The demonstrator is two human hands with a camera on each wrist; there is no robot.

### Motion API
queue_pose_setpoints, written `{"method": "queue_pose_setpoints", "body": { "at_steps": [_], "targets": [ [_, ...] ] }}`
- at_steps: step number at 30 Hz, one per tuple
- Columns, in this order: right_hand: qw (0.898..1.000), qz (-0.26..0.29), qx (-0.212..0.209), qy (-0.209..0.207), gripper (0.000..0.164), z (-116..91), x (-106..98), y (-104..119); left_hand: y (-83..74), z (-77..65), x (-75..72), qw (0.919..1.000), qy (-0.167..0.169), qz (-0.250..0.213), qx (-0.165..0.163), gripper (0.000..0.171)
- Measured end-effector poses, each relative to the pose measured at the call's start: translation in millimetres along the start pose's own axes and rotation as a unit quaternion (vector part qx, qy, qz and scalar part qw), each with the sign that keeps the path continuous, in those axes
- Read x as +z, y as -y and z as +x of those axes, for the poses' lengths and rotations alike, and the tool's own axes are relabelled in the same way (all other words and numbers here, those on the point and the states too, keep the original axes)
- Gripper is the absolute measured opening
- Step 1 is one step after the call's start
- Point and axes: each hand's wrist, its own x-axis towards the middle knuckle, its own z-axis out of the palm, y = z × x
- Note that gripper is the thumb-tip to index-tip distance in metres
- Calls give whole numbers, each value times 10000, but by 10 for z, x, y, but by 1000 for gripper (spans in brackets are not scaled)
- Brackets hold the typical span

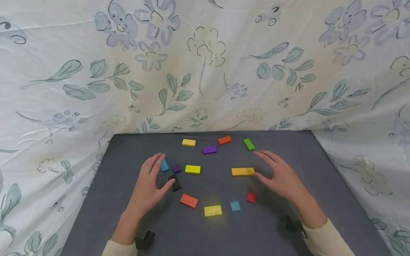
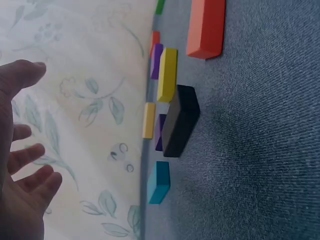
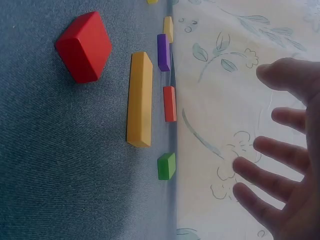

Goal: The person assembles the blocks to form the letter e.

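Both hands hover over a dark grey table with nothing in them. My left hand (image 1: 150, 188), fingers spread, is above the left side, its thumb overlapping a black block (image 1: 175, 182) in the head view. Close to its fingertips lie a blue block (image 1: 164, 165) and a small dark purple block (image 1: 176, 168). My right hand (image 1: 280, 174) has its thumb and fingers apart near the right end of a long orange-yellow block (image 1: 242, 172). Beyond its fingertips sits a green block (image 1: 248, 144). In the right wrist view the long block (image 3: 140, 100) stands apart from the fingers (image 3: 270, 177).
Nearer the front lie an orange-red block (image 1: 189, 201), a yellow block (image 1: 213, 211), a blue square block (image 1: 235, 206) and a red block (image 1: 251, 197). A bright yellow block (image 1: 193, 169) is central. Pale yellow (image 1: 189, 142), purple (image 1: 209, 150) and red-orange (image 1: 225, 140) blocks lie toward the flowered cloth (image 1: 205, 89).
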Motion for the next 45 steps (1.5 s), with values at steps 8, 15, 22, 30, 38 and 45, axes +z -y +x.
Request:
{"method": "queue_pose_setpoints", "body": {
  "at_steps": [8,15,22,30,38,45],
  "targets": [
    [9992,57,195,338,72,56,38,-4,39,103,79,9990,267,-331,-97,86],
    [9982,144,250,518,67,96,94,-42,72,196,188,9962,625,-535,-295,81],
    [9965,244,341,722,64,134,160,-110,79,302,303,9945,780,-642,-280,77],
    [9944,382,358,918,63,186,317,-166,86,379,428,9915,1132,-608,-180,76],
    [9943,320,419,930,63,187,393,-218,103,424,615,9871,1517,-492,-167,73],
    [9936,288,389,1024,61,195,426,-259,83,456,753,9807,1949,-144,-98,67]
  ]
}}
